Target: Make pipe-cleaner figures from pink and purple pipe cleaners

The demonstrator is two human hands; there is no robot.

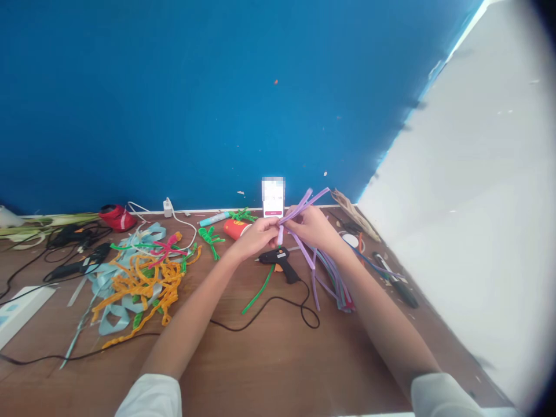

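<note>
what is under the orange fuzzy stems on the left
Light blue ribbon and brown tabletop show beneath the orange fuzzy stems, with green bits among them. Whatever lies under the thickest part is covered.

Brown desk (269, 370) holds glue gun (284, 263) mid-surface, purple pipe cleaners (332, 275) right of it, blue ribbon (103, 277) left, power strip (26, 307) far left.

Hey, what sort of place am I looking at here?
Probably a craft table, though whether at home or in a workshop I can't tell. A glue gun lies on it, with orange fuzzy stems heaped nearby and purple stems being handled.
</note>
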